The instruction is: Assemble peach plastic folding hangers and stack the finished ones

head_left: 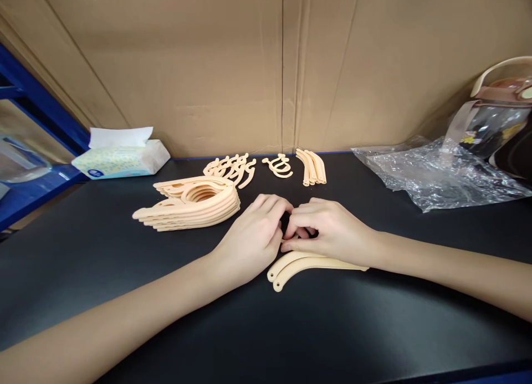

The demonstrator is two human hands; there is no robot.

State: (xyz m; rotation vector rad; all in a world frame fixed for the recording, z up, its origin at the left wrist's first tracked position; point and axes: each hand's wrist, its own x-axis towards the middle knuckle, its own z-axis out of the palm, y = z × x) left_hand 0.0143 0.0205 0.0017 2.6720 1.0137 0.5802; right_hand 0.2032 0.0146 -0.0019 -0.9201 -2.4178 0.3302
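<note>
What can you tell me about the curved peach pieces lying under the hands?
The curved pieces are two slim, arched strips, pale peach, matte like plastic, with rounded ends. They lie flat on the black table, nested side by side. Their far part runs under the right hand, which rests on them. The left hand sits close to their rounded ends. Whether the fingertips pinch any part of them is hidden.

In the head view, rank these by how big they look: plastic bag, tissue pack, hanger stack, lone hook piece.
1. plastic bag, the largest.
2. hanger stack and tissue pack: these look about alike, and the stack lies nearer the camera, so I leave them unranked.
3. lone hook piece, the smallest.
</note>
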